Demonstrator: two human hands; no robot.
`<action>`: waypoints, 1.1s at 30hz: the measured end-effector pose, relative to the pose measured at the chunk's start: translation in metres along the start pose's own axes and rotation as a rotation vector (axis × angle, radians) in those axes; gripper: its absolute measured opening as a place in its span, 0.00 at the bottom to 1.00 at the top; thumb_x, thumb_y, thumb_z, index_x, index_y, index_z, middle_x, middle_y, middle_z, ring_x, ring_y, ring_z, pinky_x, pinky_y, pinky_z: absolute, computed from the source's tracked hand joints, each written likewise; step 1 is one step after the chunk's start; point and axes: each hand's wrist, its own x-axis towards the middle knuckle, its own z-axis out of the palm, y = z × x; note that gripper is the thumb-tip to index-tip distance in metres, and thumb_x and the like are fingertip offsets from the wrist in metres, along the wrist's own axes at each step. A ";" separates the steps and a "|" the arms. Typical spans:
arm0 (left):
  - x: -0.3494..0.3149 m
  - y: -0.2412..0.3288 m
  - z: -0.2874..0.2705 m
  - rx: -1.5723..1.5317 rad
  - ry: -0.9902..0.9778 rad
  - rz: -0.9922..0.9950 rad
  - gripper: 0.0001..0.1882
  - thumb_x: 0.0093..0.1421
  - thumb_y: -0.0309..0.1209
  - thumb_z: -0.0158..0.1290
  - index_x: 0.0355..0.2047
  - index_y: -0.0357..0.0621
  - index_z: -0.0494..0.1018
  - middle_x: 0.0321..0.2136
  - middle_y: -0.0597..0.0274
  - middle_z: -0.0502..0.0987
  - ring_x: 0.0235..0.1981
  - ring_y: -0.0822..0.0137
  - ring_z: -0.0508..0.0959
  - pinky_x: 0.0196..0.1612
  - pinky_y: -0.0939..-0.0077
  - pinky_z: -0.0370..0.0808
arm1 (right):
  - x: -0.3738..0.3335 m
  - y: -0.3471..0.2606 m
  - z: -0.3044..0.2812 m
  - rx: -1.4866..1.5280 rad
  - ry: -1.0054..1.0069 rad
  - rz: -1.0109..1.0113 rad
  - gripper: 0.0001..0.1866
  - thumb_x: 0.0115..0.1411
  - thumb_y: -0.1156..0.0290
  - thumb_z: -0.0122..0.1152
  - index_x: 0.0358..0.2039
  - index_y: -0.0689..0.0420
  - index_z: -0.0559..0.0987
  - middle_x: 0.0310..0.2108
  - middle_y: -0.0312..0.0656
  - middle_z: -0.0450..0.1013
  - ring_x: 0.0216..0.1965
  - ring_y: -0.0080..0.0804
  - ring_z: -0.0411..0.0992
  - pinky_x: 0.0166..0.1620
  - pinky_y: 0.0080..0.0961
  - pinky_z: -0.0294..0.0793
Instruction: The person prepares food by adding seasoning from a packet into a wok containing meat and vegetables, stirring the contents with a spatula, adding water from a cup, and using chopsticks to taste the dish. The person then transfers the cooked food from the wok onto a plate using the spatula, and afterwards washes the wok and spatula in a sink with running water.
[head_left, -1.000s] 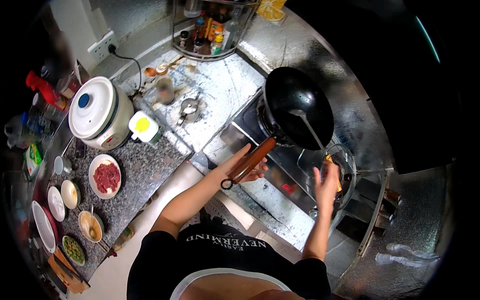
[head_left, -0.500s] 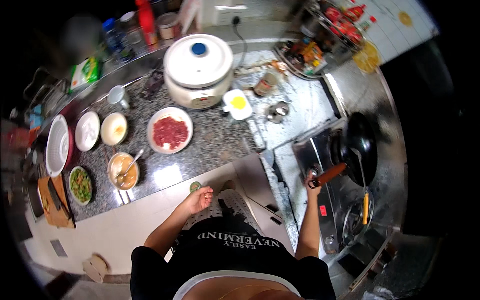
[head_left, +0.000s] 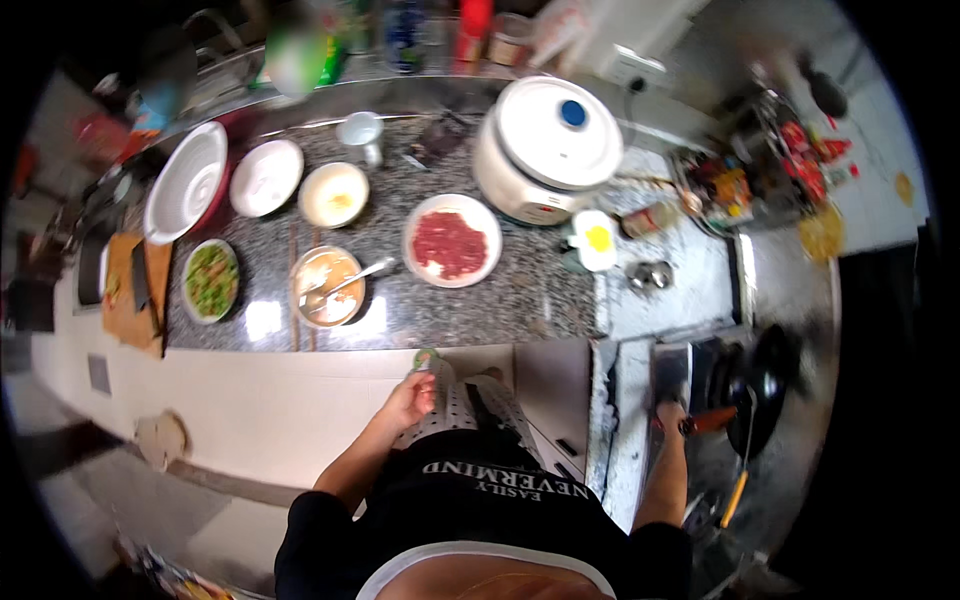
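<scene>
My left hand [head_left: 412, 398] hangs in front of my body with its fingers curled in and nothing visible in them. My right hand [head_left: 672, 413] is low over the stove, beside the end of the wok's wooden handle [head_left: 712, 420]. Blur hides whether its fingers wrap anything. The black wok [head_left: 772, 385] sits tilted at the right, and a spatula with a yellow handle [head_left: 735, 500] leans out of it. On the counter are a plate of sliced raw red meat [head_left: 450, 245], a bowl of brownish liquid [head_left: 330, 288] with a spoon, and a bowl of chopped greens [head_left: 211, 282].
A white cooker [head_left: 545, 150] with a blue lid knob stands at the back. Near it are a white container with yellow contents [head_left: 598, 240] and a metal jar [head_left: 650, 275]. A knife lies on the cutting board [head_left: 125, 310] at the far left. A rack of seasonings [head_left: 730, 190] fills the back right.
My view has turned, so the counter things sit farther right in the picture. My right hand stays beside the wok handle. The left hand remains curled in front of me.
</scene>
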 end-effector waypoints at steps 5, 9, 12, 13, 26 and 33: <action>0.002 -0.003 -0.005 0.018 -0.041 -0.007 0.09 0.55 0.36 0.46 0.22 0.48 0.68 0.14 0.74 0.63 0.13 0.81 0.60 0.15 0.90 0.57 | 0.026 -0.008 -0.003 0.473 -0.355 0.612 0.11 0.46 0.68 0.46 0.22 0.58 0.77 0.24 0.49 0.73 0.24 0.40 0.73 0.25 0.36 0.71; 0.002 -0.002 0.007 -0.001 -0.067 -0.054 0.08 0.55 0.35 0.46 0.21 0.47 0.67 0.13 0.72 0.63 0.11 0.81 0.58 0.13 0.90 0.56 | 0.028 -0.021 -0.022 0.492 -0.440 0.729 0.11 0.47 0.68 0.46 0.24 0.58 0.76 0.27 0.49 0.73 0.27 0.40 0.72 0.27 0.36 0.71; 0.002 -0.002 0.010 0.012 -0.077 -0.083 0.08 0.55 0.34 0.46 0.22 0.47 0.66 0.13 0.72 0.63 0.11 0.81 0.59 0.14 0.90 0.57 | 0.025 -0.025 -0.027 0.492 -0.475 0.759 0.11 0.48 0.68 0.47 0.26 0.58 0.76 0.28 0.48 0.72 0.28 0.40 0.72 0.28 0.36 0.71; 0.001 -0.003 0.012 0.032 -0.071 -0.070 0.08 0.55 0.35 0.46 0.22 0.47 0.66 0.14 0.73 0.63 0.11 0.81 0.59 0.14 0.89 0.57 | 0.028 -0.026 -0.029 0.485 -0.483 0.761 0.11 0.48 0.68 0.47 0.26 0.59 0.76 0.29 0.48 0.72 0.29 0.40 0.72 0.29 0.36 0.71; -0.018 0.000 -0.003 0.075 -0.039 -0.047 0.08 0.56 0.36 0.46 0.23 0.48 0.65 0.14 0.72 0.63 0.13 0.80 0.60 0.16 0.88 0.58 | 0.036 -0.031 -0.032 0.380 -0.540 0.723 0.13 0.51 0.66 0.49 0.33 0.59 0.75 0.35 0.46 0.72 0.37 0.39 0.71 0.34 0.36 0.70; -0.016 -0.001 -0.002 0.080 -0.086 -0.062 0.07 0.55 0.36 0.46 0.24 0.49 0.66 0.14 0.73 0.63 0.13 0.81 0.60 0.16 0.88 0.58 | 0.033 -0.028 0.038 1.899 0.215 1.380 0.18 0.53 0.61 0.46 0.43 0.54 0.69 0.42 0.39 0.69 0.44 0.31 0.67 0.42 0.26 0.66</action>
